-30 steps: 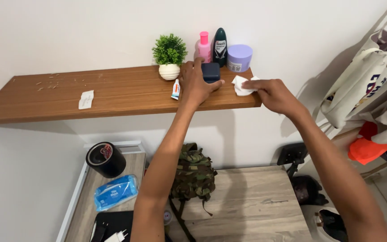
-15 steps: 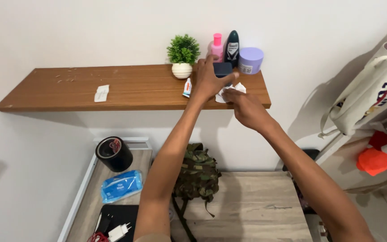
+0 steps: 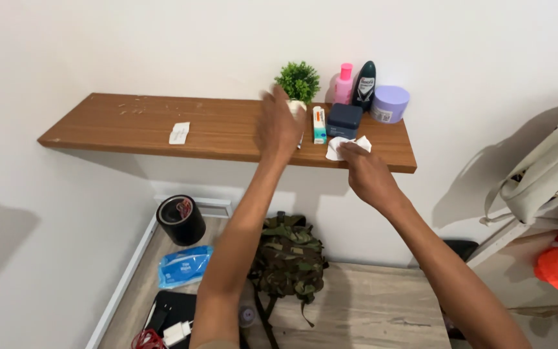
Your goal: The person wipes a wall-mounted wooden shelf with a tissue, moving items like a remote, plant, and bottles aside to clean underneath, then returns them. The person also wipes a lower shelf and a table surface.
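Wooden wall shelf (image 3: 130,126), seen from above and in front; right hand (image 3: 368,173) presses a crumpled white tissue (image 3: 345,146) onto the shelf's near right edge, fingers closed over it; left hand (image 3: 279,126) hovers just left of it, blurred, fingers loose and holding nothing that shows.

Small white tube (image 3: 319,125) lies beside the left hand; dark blue box (image 3: 344,120) stands just behind the tissue; further back against the wall, a little green plant in a white pot (image 3: 299,84), a pink bottle (image 3: 344,84), a dark roll-on bottle (image 3: 364,84), a lilac jar (image 3: 389,103).

Judgement: wiping is confined to the right end; crumbs (image 3: 130,108) at the far left and a paper scrap (image 3: 179,132) mid-shelf lie untouched, so most of the shelf is left to do.
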